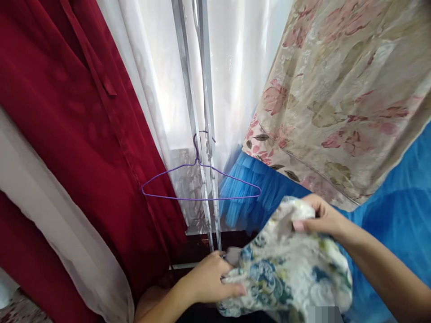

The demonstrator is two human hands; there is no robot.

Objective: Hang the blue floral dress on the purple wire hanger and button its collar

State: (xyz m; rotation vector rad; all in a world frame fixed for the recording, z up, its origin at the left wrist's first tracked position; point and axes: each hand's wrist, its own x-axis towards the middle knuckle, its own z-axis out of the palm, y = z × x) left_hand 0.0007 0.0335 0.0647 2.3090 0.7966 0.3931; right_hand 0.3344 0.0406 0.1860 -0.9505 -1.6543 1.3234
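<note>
Both my hands grip a white cloth with a blue and green flower print (289,269), bunched low in the middle of the view. My left hand (210,278) is closed on its lower left edge. My right hand (321,217) pinches its upper edge. A purple wire hanger (201,186) hangs empty on a metal window bar (202,112), just above and to the left of the cloth.
A dark red garment (77,134) with a white layer (67,233) hangs at the left. Sheer white curtains (242,67) cover the window. A beige cloth with pink flowers (350,89) hangs at the upper right over blue fabric (397,202) with blue pleated ruffles (245,188).
</note>
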